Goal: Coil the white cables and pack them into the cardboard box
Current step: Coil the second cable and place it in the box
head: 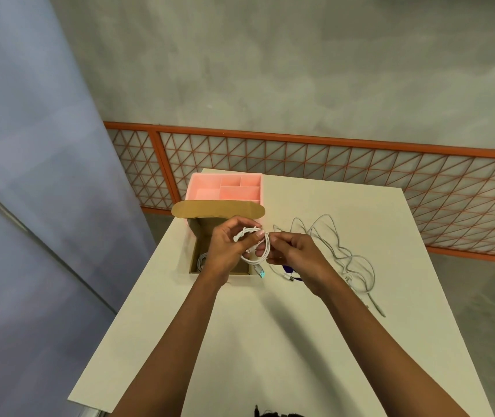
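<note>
One coil [201,261] already in the cardboard box [202,233] at the table's [270,341] left edge, a second coil [258,260] pinched by left hand [229,245] and right hand [297,255] over its right wall, loose white cables [357,260] unwound toward the right edge.

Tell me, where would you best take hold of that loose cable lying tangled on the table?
Its straight tail end, pinched from above. The loose cable lies flat on the table in tangled loops, but that tail runs clear toward the near right edge, so it should probably draw out without snagging.
</note>
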{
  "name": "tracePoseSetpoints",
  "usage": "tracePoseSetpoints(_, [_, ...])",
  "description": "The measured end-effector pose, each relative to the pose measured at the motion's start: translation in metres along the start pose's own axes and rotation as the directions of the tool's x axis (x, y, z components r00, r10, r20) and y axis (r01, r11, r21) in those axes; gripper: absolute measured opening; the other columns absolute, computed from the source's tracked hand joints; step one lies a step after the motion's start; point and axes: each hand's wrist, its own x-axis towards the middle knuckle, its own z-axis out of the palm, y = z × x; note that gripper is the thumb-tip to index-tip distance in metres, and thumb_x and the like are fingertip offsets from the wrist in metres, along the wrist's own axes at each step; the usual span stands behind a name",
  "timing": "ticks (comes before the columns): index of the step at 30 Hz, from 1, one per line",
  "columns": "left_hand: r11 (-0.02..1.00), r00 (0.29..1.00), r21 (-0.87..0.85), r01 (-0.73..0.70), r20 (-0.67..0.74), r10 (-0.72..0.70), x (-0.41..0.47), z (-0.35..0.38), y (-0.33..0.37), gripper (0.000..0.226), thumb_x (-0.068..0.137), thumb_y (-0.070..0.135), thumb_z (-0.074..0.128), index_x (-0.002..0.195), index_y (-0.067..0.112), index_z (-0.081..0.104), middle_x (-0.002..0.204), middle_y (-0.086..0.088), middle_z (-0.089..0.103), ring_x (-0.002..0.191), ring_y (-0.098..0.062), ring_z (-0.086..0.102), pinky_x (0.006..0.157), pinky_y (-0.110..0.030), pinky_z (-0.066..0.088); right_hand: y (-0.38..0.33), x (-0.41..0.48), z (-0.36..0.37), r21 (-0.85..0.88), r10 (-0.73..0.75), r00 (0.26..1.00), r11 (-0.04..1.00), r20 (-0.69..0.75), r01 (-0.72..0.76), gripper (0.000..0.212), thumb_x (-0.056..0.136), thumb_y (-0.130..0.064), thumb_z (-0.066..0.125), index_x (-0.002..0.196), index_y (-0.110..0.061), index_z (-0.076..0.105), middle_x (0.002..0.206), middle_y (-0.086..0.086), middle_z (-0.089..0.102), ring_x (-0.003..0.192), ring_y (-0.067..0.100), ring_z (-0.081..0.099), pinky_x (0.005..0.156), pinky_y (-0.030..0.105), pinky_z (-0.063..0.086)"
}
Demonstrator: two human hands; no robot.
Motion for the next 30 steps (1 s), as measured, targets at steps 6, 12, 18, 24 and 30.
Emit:
tracePoseSetpoints(6, [0.999, 0.998, 0.015, 0.031, 0.047, -0.032, 0.001, -0.004, 0.004, 0.011, 0.078, 0.009, 0.074, 0.087, 0.015, 0.070, 0.092, -0.001, 0.072, 0.088, -0.015, 0.067, 0.061, -0.032, 0.052, 0.004, 0.002, -0.001, 0.021, 0.024, 0.999, 0.999, 0.022, -0.025, 0.011, 0.090, -0.011, 0.061, 0.097, -0.011, 0.070, 0.084, 0.000, 0.071, 0.078, 0.010, 0.066, 0.076, 0.019, 0.052])
tracePoseSetpoints(12, [0.998, 0.995, 0.011, 0.066, 0.073, -0.066, 0.001, -0.008, 0.001, 0.013, 0.077, 0.010, 0.074, 0.088, 0.019, 0.074, 0.089, 0.003, 0.073, 0.086, -0.015, 0.066, 0.064, -0.030, 0.051, 0.001, 0.000, -0.004, -0.080, 0.091, 0.975, 0.994, 0.204, -0.076, 0.020, 0.099, -0.017, 0.047, 0.091, -0.017, 0.066, 0.083, -0.009, 0.064, 0.079, 0.004, 0.057, 0.077, 0.016, 0.046])
tracePoseSetpoints(18, [0.993, 0.977, 0.083, 0.082, 0.189, -0.096, 0.009, -0.021, 0.008, 0.015, 0.074, 0.002, 0.075, 0.087, 0.010, 0.072, 0.081, 0.008, 0.073, 0.077, -0.005, 0.066, 0.055, -0.021, 0.049, -0.002, -0.005, -0.008, -0.047, 0.199, 0.844, 0.978, 0.498, -0.203, 0.024, 0.103, -0.026, 0.033, 0.091, -0.013, 0.050, 0.090, 0.000, 0.053, 0.085, 0.013, 0.054, 0.077, 0.026, 0.050])
tracePoseSetpoints(24, [0.983, 0.953, 0.167, 0.076, 0.277, -0.121, 0.015, -0.021, 0.018, 0.014, 0.072, 0.001, 0.076, 0.082, 0.010, 0.073, 0.078, 0.004, 0.071, 0.073, -0.005, 0.065, 0.058, -0.018, 0.049, -0.006, -0.003, -0.015, -0.373, 0.146, 0.866, 0.927, 0.479, 0.050, 0.021, 0.102, -0.024, 0.038, 0.090, -0.016, 0.054, 0.087, 0.000, 0.060, 0.088, 0.013, 0.063, 0.077, 0.030, 0.054])
tracePoseSetpoints(30, [0.981, 0.976, 0.182, 0.071, 0.191, -0.106, 0.018, -0.016, 0.012, 0.015, 0.071, 0.002, 0.078, 0.081, 0.013, 0.073, 0.077, 0.006, 0.072, 0.073, -0.014, 0.066, 0.069, -0.035, 0.054, 0.007, 0.007, -0.011, -0.552, -0.099, 0.952, 0.795, 0.290, 0.250, 0.022, 0.096, -0.009, 0.049, 0.098, -0.031, 0.052, 0.085, -0.001, 0.069, 0.085, 0.019, 0.066, 0.077, 0.034, 0.052])
